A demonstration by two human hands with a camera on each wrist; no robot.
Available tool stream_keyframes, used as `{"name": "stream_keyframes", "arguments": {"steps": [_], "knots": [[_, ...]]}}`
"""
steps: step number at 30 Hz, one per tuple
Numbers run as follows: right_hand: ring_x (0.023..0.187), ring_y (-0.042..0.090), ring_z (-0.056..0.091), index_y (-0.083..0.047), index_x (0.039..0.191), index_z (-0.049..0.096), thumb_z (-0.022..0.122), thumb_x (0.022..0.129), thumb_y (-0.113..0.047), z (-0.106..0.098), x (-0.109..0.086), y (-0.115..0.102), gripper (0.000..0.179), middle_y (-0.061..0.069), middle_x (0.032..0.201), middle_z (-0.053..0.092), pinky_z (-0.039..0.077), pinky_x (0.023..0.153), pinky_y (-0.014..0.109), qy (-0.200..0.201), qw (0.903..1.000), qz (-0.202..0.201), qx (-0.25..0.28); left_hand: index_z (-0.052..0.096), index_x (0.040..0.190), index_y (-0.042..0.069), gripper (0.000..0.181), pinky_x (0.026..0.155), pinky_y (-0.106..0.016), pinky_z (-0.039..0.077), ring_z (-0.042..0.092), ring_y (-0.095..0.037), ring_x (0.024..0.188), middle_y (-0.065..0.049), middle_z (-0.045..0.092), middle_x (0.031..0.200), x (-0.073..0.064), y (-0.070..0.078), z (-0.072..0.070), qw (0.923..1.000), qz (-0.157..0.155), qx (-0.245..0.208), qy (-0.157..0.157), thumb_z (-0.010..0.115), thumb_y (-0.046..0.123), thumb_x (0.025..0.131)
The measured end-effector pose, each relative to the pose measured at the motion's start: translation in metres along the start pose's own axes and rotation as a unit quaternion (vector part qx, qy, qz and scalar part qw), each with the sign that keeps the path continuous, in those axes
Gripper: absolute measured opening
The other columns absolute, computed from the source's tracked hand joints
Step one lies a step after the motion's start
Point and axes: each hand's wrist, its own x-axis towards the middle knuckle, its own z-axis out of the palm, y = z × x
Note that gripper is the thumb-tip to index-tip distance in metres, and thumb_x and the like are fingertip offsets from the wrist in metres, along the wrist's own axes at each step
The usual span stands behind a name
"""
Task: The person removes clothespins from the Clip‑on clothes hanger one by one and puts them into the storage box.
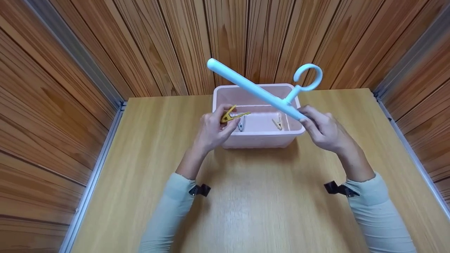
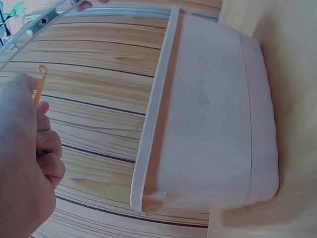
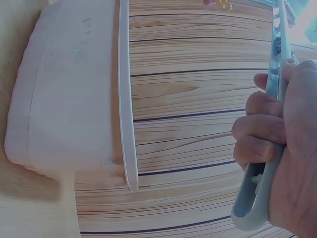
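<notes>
My left hand (image 1: 214, 130) pinches a yellow clothespin (image 1: 229, 117) above the left front of a pink plastic basin (image 1: 260, 140). In the left wrist view the tip of that clothespin (image 2: 40, 82) sticks out past the thumb. A light blue clothes hanger (image 1: 251, 87) is gripped near its right end by my right hand (image 1: 325, 130). It slants over the basin, its far end up to the left and its round hook on the upper side. Seen from the right wrist, the fingers wrap around the hanger (image 3: 255, 208), with its rounded end below the fist.
Inside the basin lie a grey-blue clothespin (image 1: 241, 124) on the left and a beige clothespin (image 1: 277, 124) on the right. The basin stands on a wooden table (image 1: 253, 196), near its back edge. Wood-panelled walls (image 1: 168, 45) enclose the back and sides.
</notes>
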Motion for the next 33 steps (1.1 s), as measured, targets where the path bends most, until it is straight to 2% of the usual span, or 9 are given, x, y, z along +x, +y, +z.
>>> {"name": "stream_keyframes", "arguments": {"steps": [4, 12, 18, 24, 29, 33], "knots": [[0.058, -0.004, 0.038, 0.005, 0.121, 0.066, 0.059, 0.102, 0.013, 0.002, 0.000, 0.001, 0.021, 0.002, 0.071, 0.049, 0.034, 0.048, 0.019, 0.001, 1.0000, 0.003, 0.001, 0.066, 0.132, -0.001, 0.036, 0.065, -0.021, 0.037, 0.051, -0.015, 0.069, -0.019, 0.070, 0.085, 0.005, -0.003, 0.000, 0.9999, -0.001, 0.015, -0.001, 0.076, 0.022, 0.107], [0.058, -0.005, 0.038, 0.005, 0.122, 0.065, 0.059, 0.102, 0.014, 0.003, 0.000, 0.001, 0.023, 0.001, 0.069, 0.048, 0.035, 0.047, 0.020, -0.006, 0.9999, 0.012, 0.010, 0.065, 0.135, 0.003, 0.037, 0.065, -0.021, 0.039, 0.052, -0.016, 0.070, -0.017, 0.069, 0.087, 0.019, -0.008, -0.003, 0.9990, -0.034, 0.022, -0.019, 0.076, 0.025, 0.108], [0.057, -0.003, 0.041, 0.005, 0.123, 0.065, 0.058, 0.101, 0.014, 0.002, 0.002, 0.005, 0.024, 0.002, 0.070, 0.050, 0.037, 0.049, 0.019, -0.012, 0.9996, 0.018, 0.016, 0.067, 0.135, 0.005, 0.036, 0.067, -0.022, 0.041, 0.057, -0.017, 0.072, -0.016, 0.075, 0.094, 0.035, -0.018, -0.002, 0.9977, -0.053, 0.037, -0.022, 0.076, 0.028, 0.108], [0.055, -0.001, 0.043, 0.007, 0.125, 0.064, 0.057, 0.101, 0.015, 0.001, 0.000, 0.011, 0.026, 0.004, 0.072, 0.054, 0.039, 0.050, 0.019, -0.013, 0.9993, 0.021, 0.029, 0.068, 0.133, 0.005, 0.035, 0.065, -0.022, 0.040, 0.058, -0.017, 0.071, -0.016, 0.078, 0.096, 0.041, -0.028, 0.001, 0.9968, -0.059, 0.050, -0.021, 0.077, 0.027, 0.108], [0.058, 0.000, 0.044, 0.008, 0.125, 0.062, 0.056, 0.102, 0.016, 0.000, -0.003, 0.017, 0.025, 0.005, 0.075, 0.056, 0.040, 0.052, 0.019, -0.016, 0.9988, 0.021, 0.041, 0.068, 0.135, 0.006, 0.034, 0.067, -0.022, 0.043, 0.058, -0.015, 0.075, -0.015, 0.078, 0.098, 0.044, -0.035, 0.002, 0.9943, -0.100, 0.027, -0.026, 0.077, 0.025, 0.108], [0.061, -0.002, 0.042, 0.008, 0.126, 0.061, 0.055, 0.103, 0.016, -0.001, -0.005, 0.020, 0.025, 0.004, 0.074, 0.054, 0.038, 0.052, 0.020, -0.019, 0.9986, 0.024, 0.044, 0.070, 0.130, 0.007, 0.027, 0.070, -0.022, 0.043, 0.056, -0.012, 0.077, -0.006, 0.070, 0.090, 0.047, -0.038, 0.003, 0.9907, -0.134, -0.002, -0.023, 0.076, 0.020, 0.108]]}}
